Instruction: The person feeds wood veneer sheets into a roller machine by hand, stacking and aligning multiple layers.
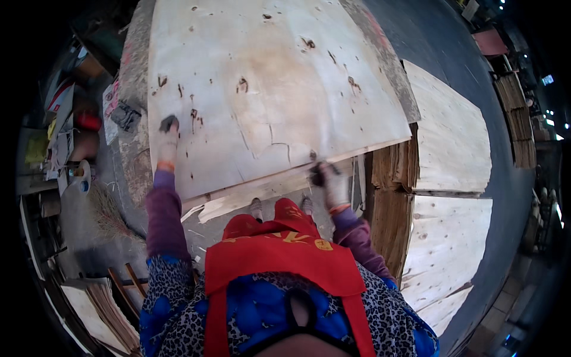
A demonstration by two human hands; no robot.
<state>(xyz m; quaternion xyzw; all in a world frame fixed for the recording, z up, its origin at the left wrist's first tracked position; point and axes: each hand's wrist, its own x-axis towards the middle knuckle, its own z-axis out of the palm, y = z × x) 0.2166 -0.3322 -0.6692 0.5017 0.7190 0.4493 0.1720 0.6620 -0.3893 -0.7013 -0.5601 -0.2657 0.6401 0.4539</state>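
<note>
A large pale wood veneer sheet (238,113), with dark knots and a few cracks, lies on a broad stack in front of me. My left hand (168,143), in a whitish glove with dark fingertips, rests on the sheet near its left edge, fingers stretched forward. At the front edge, right of the middle, is my right hand (333,183) in a similar glove. Its dark fingers are beside the sheet's edge and blurred, so whether they grip it cannot be made out. Under that edge, another pale veneer piece (238,199) sticks out toward me.
Stacked veneer (449,238) stands close on my right, with a second stack (449,131) beyond it. A twig broom (110,214) is on the floor at left. More sheets (101,309) lean at the lower left. Wood scraps lie near my feet.
</note>
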